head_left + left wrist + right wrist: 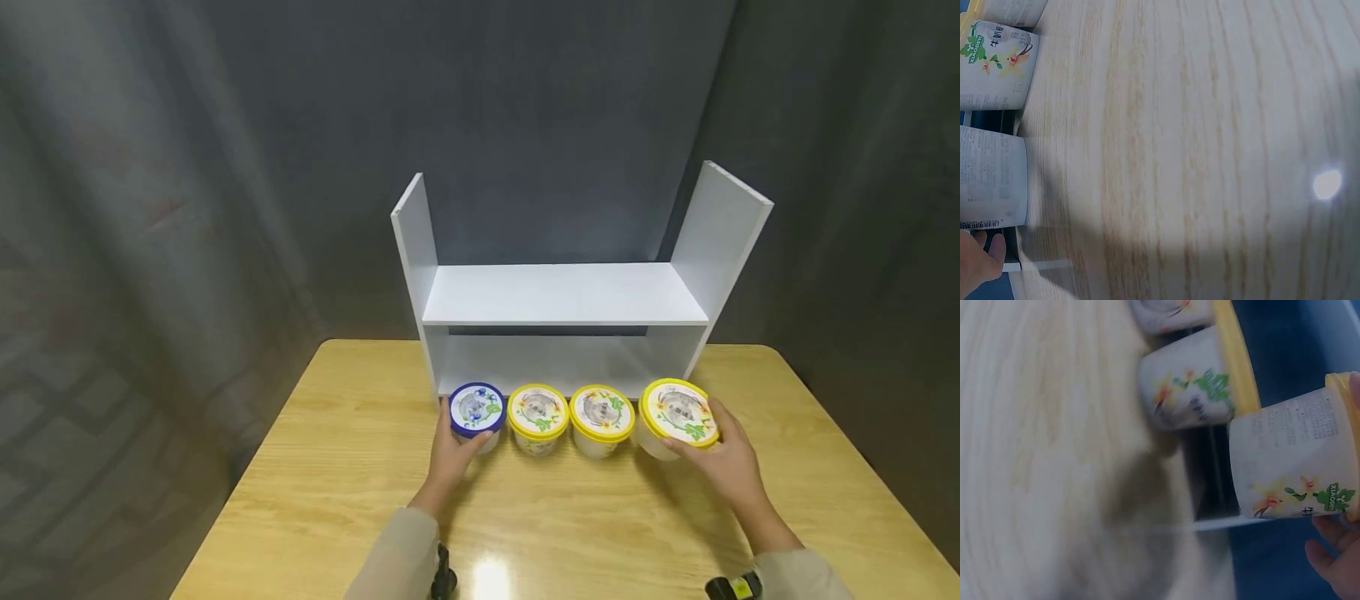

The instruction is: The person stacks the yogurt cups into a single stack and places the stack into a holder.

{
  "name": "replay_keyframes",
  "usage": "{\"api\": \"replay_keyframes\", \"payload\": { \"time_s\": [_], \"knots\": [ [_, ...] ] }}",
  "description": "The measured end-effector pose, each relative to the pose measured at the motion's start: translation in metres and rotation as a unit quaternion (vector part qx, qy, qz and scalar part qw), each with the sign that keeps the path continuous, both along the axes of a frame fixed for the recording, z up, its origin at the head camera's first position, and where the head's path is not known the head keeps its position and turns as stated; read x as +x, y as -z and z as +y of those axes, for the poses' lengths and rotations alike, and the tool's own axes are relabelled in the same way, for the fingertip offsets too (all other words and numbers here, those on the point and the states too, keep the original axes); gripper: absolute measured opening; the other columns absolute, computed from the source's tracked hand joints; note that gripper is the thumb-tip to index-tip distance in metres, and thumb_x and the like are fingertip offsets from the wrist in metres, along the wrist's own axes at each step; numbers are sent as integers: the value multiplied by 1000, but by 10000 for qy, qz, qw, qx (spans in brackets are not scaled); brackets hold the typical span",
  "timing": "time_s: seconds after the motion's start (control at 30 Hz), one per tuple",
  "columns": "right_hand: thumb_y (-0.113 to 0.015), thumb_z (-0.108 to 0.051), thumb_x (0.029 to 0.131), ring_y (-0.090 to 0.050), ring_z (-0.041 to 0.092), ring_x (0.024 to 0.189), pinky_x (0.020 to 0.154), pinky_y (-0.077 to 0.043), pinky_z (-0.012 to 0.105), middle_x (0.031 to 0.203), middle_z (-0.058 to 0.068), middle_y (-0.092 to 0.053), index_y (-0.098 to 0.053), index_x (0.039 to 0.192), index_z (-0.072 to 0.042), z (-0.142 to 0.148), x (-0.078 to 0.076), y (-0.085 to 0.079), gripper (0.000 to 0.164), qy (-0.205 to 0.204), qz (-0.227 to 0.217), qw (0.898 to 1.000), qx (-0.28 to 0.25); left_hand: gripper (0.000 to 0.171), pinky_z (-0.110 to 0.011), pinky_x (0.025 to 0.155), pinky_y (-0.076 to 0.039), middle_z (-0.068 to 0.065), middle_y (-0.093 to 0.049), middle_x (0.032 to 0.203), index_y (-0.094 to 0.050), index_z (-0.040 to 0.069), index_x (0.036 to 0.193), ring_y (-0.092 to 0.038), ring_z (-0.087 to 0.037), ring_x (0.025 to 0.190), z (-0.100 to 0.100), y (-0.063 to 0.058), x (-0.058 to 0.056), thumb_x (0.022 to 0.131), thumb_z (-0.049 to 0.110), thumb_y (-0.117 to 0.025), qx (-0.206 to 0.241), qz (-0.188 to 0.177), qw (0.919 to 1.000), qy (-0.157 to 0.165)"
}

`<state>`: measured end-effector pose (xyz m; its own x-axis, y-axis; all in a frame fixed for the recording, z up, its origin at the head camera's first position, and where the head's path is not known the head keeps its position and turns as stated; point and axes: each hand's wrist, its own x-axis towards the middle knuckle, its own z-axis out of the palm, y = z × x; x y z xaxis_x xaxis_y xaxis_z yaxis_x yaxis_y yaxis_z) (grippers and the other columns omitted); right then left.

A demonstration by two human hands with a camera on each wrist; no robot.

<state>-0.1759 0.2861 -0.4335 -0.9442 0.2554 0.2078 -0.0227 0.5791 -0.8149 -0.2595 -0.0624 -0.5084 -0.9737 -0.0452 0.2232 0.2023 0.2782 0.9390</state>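
Note:
My left hand (450, 454) grips a white tub with a blue lid (477, 407), fingers along its left side and thumb across the front of the rim. My right hand (723, 458) holds a white tub with a yellow lid (681, 412) by its right side; this tub is raised off the table and slightly tilted. Between the hands, two more yellow-lidded tubs, one left (537, 412) and one right (602, 414), stand upright side by side. Orange flowers and green leaves decorate the held tub (1297, 456) in the right wrist view.
Right behind the tubs stands a white two-level shelf (566, 293) with tall side panels. It is set on a light wooden table (570, 525). Dark grey curtains (547, 125) hang behind and at both sides.

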Motion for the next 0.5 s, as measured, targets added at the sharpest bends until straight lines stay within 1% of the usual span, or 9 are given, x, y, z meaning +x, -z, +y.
{"api": "replay_keyframes", "payload": {
  "time_s": [0.1,0.2,0.37,0.5],
  "knots": [
    [-74,-25,67,-16,48,119,90,-19,62,134,31,-15,-12,136,2,-8,-2,-8,98,-38,86,9999,89,97,-47,102,-14,-20,-21,137,-15,2,137,-20,-34,124,-1,-2,0,65,24,-75,-39,29,10000,-39],
    [-75,-28,65,-18,48,118,88,-21,63,134,30,-16,-14,136,2,-16,-3,-13,99,-40,95,9994,325,96,-47,101,-14,-21,-22,137,-16,2,137,-20,-34,124,-3,-2,1,64,23,-75,-51,14,10000,-45],
    [-76,-31,64,-22,48,116,86,-23,63,133,30,-19,-16,135,3,-22,0,-20,100,-46,93,9969,777,97,-47,101,-15,-19,-22,137,-16,3,137,-20,-33,124,-4,0,2,63,25,-76,-64,-164,9998,-71],
    [-75,-31,64,-21,48,116,85,-23,63,133,29,-19,-16,136,3,-24,2,-28,99,-37,173,9965,820,97,-46,102,-14,-17,-21,138,-16,5,137,-19,-32,125,-3,0,1,64,26,-75,-5,-155,9999,-15]
  ]
}}
